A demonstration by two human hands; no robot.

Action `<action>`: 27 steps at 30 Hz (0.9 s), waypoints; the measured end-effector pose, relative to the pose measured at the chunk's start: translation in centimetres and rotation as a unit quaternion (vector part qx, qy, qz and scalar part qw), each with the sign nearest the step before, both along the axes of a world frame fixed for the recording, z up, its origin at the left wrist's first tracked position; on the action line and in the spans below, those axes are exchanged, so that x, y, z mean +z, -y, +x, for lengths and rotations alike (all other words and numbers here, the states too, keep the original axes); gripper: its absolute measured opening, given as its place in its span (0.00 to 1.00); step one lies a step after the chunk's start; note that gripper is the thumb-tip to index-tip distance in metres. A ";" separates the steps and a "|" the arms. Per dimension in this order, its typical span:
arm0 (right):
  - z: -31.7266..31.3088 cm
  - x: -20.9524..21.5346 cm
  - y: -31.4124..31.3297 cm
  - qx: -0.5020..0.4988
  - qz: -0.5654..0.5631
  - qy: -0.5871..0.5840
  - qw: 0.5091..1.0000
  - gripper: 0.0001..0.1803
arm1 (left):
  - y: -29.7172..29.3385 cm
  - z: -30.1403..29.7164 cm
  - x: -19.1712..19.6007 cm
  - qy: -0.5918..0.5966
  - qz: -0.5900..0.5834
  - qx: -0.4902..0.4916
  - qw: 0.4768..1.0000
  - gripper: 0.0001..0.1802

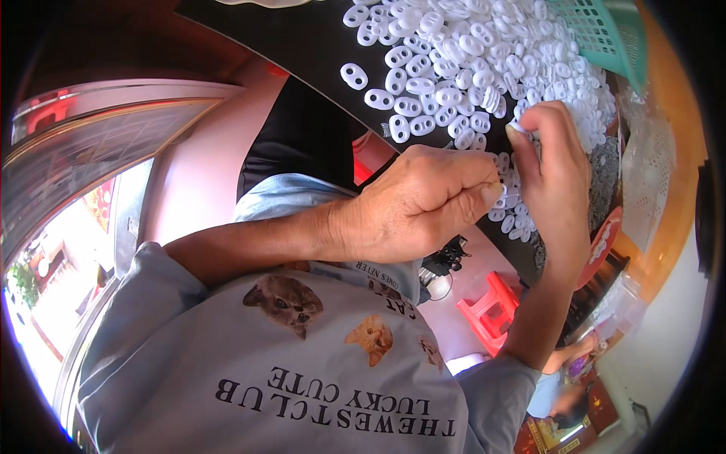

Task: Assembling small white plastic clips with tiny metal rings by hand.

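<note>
1. The white two-holed plastic pieces [469,68] lie in a heap across the upper middle and upper right of the frame, spread over a black tabletop [302,45]; a few lie apart at the heap's left edge.
2. The right hand [556,178], right of centre, has its thumb and forefinger pinched on one small white piece at the lower edge of the heap; its other fingers curl in behind.
3. The left hand [412,204], at the centre, is closed into a loose fist, thumb pressed against forefinger just beside the right hand; whether it grips a piece cannot be told.
4. A green plastic basket [605,34] sits at the top right, touching the heap.
5. A light blue shirt [287,363] with cat pictures fills the lower frame.
6. A red plastic stool [491,310] stands below the hands, on a pink floor [197,181].
</note>
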State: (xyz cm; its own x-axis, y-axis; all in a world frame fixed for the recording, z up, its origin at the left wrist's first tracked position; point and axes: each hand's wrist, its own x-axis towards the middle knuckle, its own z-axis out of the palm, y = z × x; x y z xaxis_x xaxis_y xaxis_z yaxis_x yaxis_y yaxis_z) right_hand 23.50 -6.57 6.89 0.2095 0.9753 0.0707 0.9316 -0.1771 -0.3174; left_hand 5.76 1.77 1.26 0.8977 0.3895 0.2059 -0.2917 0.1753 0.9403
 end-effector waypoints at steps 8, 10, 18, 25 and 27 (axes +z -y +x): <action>-2.3 1.4 2.1 -0.174 0.111 -0.343 0.916 0.03 | -0.5 -0.7 0.1 -0.003 -0.106 -0.053 0.993 0.13; -2.3 1.4 2.6 -0.181 0.124 -0.387 0.896 0.04 | -0.6 -0.9 0.2 -0.006 -0.169 -0.069 0.983 0.12; -3.4 1.3 3.5 -0.185 0.120 -0.426 0.877 0.08 | -1.1 -1.2 1.6 -0.051 -0.241 -0.078 0.966 0.13; -5.4 1.2 3.3 -0.118 0.099 -0.452 0.879 0.10 | -0.6 -0.7 1.6 -0.042 -0.269 -0.099 0.957 0.14; -6.2 0.9 3.2 -0.093 0.132 -0.480 0.862 0.11 | -0.8 -0.8 1.8 -0.050 -0.292 -0.093 0.951 0.13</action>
